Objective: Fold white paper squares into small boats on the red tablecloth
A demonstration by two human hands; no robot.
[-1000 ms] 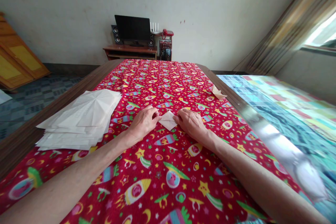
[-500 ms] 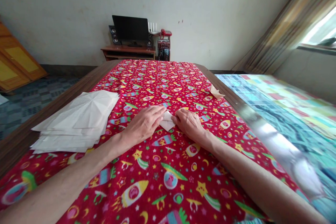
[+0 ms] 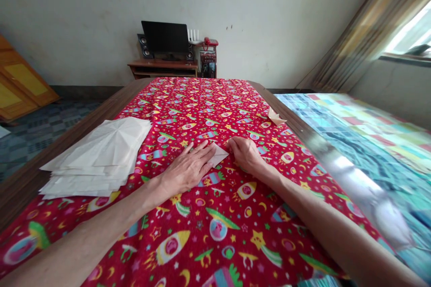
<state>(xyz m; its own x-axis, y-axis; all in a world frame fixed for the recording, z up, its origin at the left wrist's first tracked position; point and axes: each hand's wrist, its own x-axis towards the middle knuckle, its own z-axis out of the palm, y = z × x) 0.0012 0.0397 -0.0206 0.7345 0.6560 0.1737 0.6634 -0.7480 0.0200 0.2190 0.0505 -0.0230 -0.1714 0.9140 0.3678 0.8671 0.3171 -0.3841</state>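
Note:
A small folded piece of white paper [image 3: 219,156] lies on the red cloth in front of me, one pointed corner facing right. My left hand [image 3: 190,166] rests flat over its left part, fingers stretched out, and hides that side. Just right of the paper's tip is my right hand [image 3: 245,152], its fingers curled inward with no paper visible in them. Off to the left sits a stack of creased white paper sheets [image 3: 104,143]. A folded paper piece [image 3: 276,117] with pointed ends stands near the cloth's right edge.
The patterned red cloth [image 3: 215,103] covers a dark wooden table [image 3: 111,103]. Against the wall beyond stand a monitor [image 3: 164,38] on a small desk and a red telephone [image 3: 210,42]. A bed with a checked cover [image 3: 377,121] is to the right, a wooden cabinet [image 3: 23,80] to the left.
My left hand has flattened onto the paper, which now points right. My right hand has come away from the paper slightly to the right, fingers curled. The camera view has shifted a little.

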